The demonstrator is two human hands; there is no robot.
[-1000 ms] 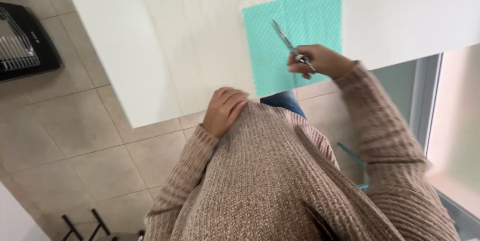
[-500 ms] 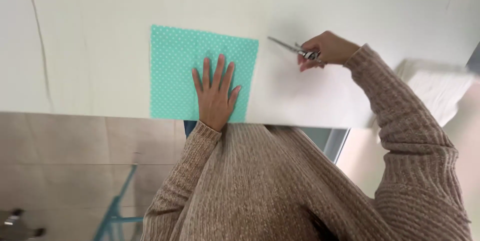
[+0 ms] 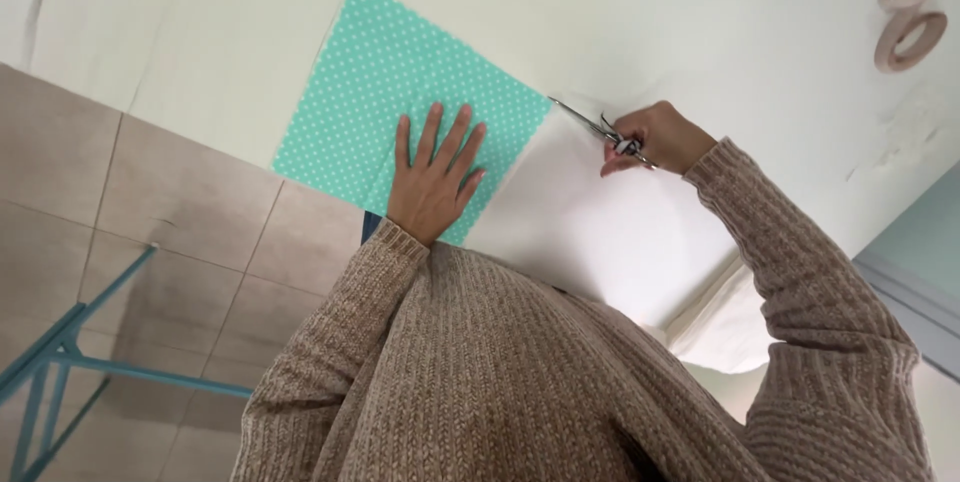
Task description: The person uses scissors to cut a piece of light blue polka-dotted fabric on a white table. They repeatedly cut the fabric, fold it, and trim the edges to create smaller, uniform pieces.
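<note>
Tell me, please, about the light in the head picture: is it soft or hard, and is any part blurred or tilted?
Head view: light is soft and even, with no glare; the left hand casts only a faint shadow on the teal dotted cloth. The scissors in the right hand look sharp. The whole frame is tilted, so the white table edge runs diagonally.

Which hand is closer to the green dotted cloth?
Left. The left hand lies flat on the green dotted cloth; the right hand holds scissors just beside its edge.

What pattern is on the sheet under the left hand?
The sheet is teal green with small white polka dots, seen best in the head view, where the left hand lies flat on it.
</note>
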